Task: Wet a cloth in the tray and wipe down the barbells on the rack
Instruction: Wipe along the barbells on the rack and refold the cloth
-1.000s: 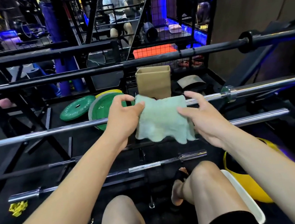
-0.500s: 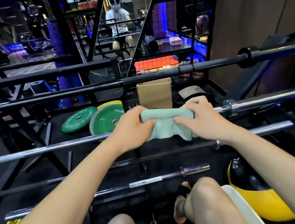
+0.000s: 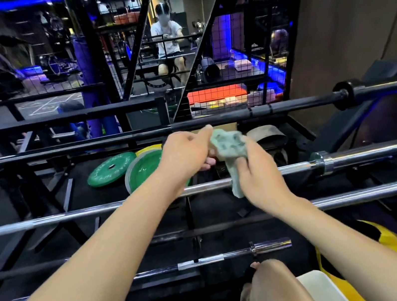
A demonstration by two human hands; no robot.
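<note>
Cloth point(image 3: 230, 149) now lifted off the chrome barbell point(image 3: 122, 204), bunched, gripped by left hand point(image 3: 185, 156) and right hand point(image 3: 257, 172)

Two green weight plates point(image 3: 126, 168) lie on the floor in front of me. Just right of them sits a cardboard box point(image 3: 225, 128), then a grey belt point(image 3: 265, 133). Far right and nearer me than the plates rests a yellow-and-black medicine ball point(image 3: 351, 251). Beyond the plates, a mirror point(image 3: 168, 37) reflects a seated person.

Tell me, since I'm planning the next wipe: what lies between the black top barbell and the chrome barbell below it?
In the head view, both hands, left and right, holding the bunched green cloth.
</note>
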